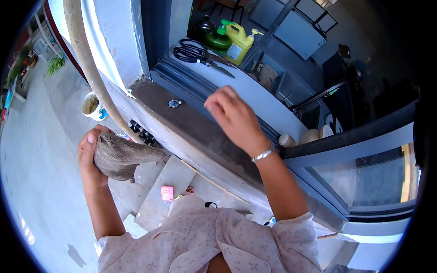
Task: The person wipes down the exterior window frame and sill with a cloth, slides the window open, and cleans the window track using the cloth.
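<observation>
- Left hand [91, 164] grips grey cloth [119, 155] beyond the outer edge of the sill [200, 129].
- Right hand [237, 119] above the sill's inner edge; spread or closed, I cannot tell.
- Scissors [196, 55] on the bench [278, 107], left end.

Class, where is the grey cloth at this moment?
In the head view, the grey cloth is left of centre, gripped in the person's left hand, just below the bucket in the picture.
</observation>
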`<state>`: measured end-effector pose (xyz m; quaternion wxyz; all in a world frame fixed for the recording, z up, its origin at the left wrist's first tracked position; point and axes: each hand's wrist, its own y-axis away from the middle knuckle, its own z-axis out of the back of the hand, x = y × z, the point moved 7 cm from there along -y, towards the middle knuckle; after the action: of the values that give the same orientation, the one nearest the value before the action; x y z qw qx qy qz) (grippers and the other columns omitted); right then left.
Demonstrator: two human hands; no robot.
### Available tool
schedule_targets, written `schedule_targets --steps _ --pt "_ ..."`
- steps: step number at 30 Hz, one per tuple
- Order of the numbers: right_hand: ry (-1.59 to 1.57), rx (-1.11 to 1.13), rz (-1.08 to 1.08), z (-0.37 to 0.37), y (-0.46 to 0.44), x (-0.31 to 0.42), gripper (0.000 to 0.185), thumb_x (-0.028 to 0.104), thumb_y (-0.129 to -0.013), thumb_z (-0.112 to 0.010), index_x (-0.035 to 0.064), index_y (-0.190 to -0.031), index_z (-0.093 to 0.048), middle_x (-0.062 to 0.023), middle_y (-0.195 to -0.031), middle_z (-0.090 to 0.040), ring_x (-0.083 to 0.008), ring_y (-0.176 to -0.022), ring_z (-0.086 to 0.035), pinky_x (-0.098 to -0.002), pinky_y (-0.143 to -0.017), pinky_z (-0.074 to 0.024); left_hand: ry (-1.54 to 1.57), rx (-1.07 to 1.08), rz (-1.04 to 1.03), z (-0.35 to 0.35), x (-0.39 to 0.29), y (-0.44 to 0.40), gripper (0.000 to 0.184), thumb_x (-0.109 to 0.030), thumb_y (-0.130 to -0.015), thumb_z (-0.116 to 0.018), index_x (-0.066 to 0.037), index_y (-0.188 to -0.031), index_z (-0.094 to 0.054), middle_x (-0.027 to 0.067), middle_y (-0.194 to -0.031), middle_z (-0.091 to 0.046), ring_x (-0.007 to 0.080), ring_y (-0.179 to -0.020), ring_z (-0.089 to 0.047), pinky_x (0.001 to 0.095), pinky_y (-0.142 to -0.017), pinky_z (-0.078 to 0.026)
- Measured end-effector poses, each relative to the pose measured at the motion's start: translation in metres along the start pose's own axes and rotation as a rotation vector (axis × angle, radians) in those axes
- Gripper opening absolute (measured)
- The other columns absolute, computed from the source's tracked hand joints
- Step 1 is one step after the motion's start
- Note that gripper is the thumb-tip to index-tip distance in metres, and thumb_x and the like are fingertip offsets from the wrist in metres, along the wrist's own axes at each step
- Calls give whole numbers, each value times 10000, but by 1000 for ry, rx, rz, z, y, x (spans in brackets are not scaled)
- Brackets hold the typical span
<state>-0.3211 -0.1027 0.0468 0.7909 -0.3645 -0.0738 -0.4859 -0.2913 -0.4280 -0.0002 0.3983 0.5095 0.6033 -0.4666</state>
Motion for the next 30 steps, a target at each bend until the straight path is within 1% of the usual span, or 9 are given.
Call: schedule_targets --steps 4,8,10,12,15,20,22,29,30 --pt "171 439 33 -25 55 63 47 158 -926 -664 117 -947 -654 -33 -978 -627 -231 -777 -674 -354 -623 -547 37 -111 93 17 4 -9 454 -442 -1010 -570 4 -1077 -625 100 -1048 -638 184 -946 -632 337 -843 -535" --pt "156 410 70 -33 89 68 85 131 -896 -677 129 -979 -658 2 -965 -636 -204 -756 -677 -336 -609 -555 142 -244 177 2 3 -22 540 -492 -974 -631 1 -1196 -621 134 -1159 -673 242 -1040 -670 402 -920 -558" --pt "72 281 54 -24 96 69 139 131 -863 -695 127 -994 -649 5 -953 -645 -193 -773 -684 -325 -614 -560 101 43 85 -32 -7 -29 619 -463 -908 -731 41 -1243 -601 132 -1122 -683 213 -1020 -684 350 -926 -550" --pt "75 282 31 -18 106 67 162 130 -850 -700 126 -1004 -649 3 -951 -650 -188 -782 -686 -323 -618 -562 100 140 110 -58 -9 -37 561 -345 -857 -808 22 -1231 -608 117 -1102 -693 197 -987 -687 338 -914 -547" --pt "86 271 5 -5 120 62 205 126 -830 -713 122 -1025 -647 -2 -953 -660 -186 -797 -688 -322 -629 -565 -52 209 55 -106 -20 -45 309 -74 -794 -811 -53 -1021 -603 34 -940 -679 113 -859 -642 261 -803 -516" --pt "87 233 -62 20 143 60 245 122 -810 -737 114 -1038 -650 -10 -949 -672 -200 -814 -688 -325 -648 -568 -207 341 -76 -187 -25 -60 274 3 -798 -769 -77 -952 -557 3 -903 -624 70 -816 -579 222 -758 -474" --pt "73 207 -98 29 153 59 253 124 -796 -754 106 -1029 -659 -18 -942 -683 -204 -833 -694 -322 -663 -571 -379 428 -351 -228 -34 -52 292 9 -780 -775 -71 -949 -550 0 -927 -607 71 -801 -547 224 -742 -463" --pt "68 148 -201 48 177 53 192 132 -813 -758 103 -989 -687 -26 -928 -704 -208 -802 -703 -331 -661 -574 -669 748 -698 -340 5 -9 409 -47 -721 -801 -97 -1054 -568 141 -932 -647 385 -871 -651 451 -760 -526" --pt "66 146 -215 49 180 52 177 134 -819 -757 104 -980 -691 -26 -918 -706 -209 -780 -702 -330 -652 -571 -685 797 -719 -348 19 -3 416 -91 -728 -820 -112 -1064 -576 133 -912 -637 376 -837 -651 458 -741 -519"
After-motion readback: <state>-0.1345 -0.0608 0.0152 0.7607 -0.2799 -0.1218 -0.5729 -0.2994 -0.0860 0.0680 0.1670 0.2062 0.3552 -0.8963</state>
